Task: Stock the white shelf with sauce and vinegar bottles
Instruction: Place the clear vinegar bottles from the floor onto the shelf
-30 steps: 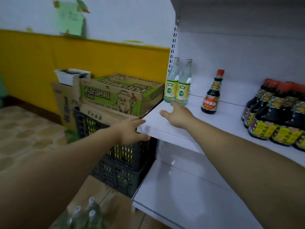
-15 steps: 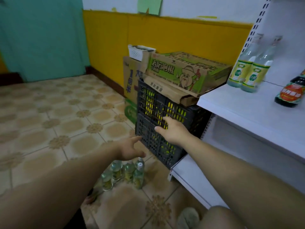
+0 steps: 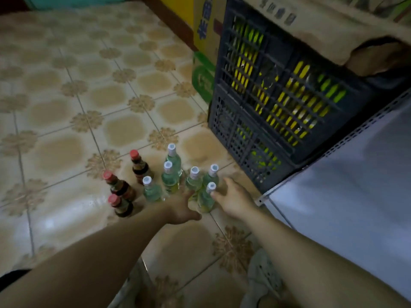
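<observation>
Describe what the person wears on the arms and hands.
Nothing shows: the left forearm and right forearm are bare, with no sleeves in view. The left hand and right hand wear no gloves, and no watch, bracelet or ring is visible. The picture is dim, so small marks cannot be told.

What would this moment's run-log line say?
left hand: open, beside clear white-capped vinegar bottles | right hand: open, at nearest bottle | dark red-capped sauce bottles: untouched
</observation>
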Motion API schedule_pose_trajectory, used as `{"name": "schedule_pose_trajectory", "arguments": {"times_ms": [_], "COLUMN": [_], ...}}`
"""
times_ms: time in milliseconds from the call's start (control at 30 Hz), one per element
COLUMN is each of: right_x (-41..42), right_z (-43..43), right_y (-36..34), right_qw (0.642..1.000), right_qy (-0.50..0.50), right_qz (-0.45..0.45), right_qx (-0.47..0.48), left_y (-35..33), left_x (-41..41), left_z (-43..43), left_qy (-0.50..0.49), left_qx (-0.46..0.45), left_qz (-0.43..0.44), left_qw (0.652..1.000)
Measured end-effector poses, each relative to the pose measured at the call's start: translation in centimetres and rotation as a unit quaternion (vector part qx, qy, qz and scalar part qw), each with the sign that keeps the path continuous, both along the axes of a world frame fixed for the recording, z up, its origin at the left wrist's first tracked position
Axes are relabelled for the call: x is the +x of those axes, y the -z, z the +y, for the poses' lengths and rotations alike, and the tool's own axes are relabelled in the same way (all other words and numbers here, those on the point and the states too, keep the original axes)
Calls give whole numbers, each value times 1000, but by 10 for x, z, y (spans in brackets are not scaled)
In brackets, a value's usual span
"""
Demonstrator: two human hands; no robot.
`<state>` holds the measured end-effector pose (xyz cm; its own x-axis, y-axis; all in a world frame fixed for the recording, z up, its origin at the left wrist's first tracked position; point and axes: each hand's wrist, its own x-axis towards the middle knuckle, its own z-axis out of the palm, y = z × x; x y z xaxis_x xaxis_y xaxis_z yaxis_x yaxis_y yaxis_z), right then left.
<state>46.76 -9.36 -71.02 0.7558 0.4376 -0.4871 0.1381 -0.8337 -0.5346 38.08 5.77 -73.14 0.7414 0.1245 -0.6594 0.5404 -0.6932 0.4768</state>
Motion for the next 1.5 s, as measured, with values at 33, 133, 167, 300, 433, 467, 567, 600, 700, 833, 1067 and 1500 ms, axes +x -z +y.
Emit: {"name": "schedule_pose_trajectory", "arguments": {"times_ms": [33,133,167,300,433,467,567,600,700,833,1067,1500], "right_x": [6,21,24,33,32,31,28,27,23,17,-28,-113], "right_z": [4,17,21,31,24,21,11,9,5,3,-9,-97], "right_y": [16,57,68,99,104,99,64,46,-19,-128,-340,-447], "right_qw": [1000,999,999,999,999,999,997,995,981,930,852,859], "right_qy": [5,14,12,15,13,13,25,28,39,89,116,86], "right_qz": [11,38,42,46,37,30,-8,-34,-98,-191,-300,-317], "right_qx": [6,17,21,20,16,26,70,87,160,302,413,393], "left_y": [14,50,62,93,94,89,68,60,16,-67,-228,-380], "left_x": [9,30,36,50,52,50,37,32,17,-3,-42,-82], "left_z": [2,7,7,5,2,2,4,4,2,-7,-35,-106], "left_qy": [-6,-12,-11,-8,14,19,21,21,13,-15,-52,-60], "left_qx": [2,13,16,8,-2,-4,-16,-20,-62,-178,-237,-260], "left_qz": [3,9,9,19,15,15,9,-3,-59,-179,-406,-589], "left_qw": [1000,1000,1000,1000,1000,1000,1000,1000,996,968,881,762]}}
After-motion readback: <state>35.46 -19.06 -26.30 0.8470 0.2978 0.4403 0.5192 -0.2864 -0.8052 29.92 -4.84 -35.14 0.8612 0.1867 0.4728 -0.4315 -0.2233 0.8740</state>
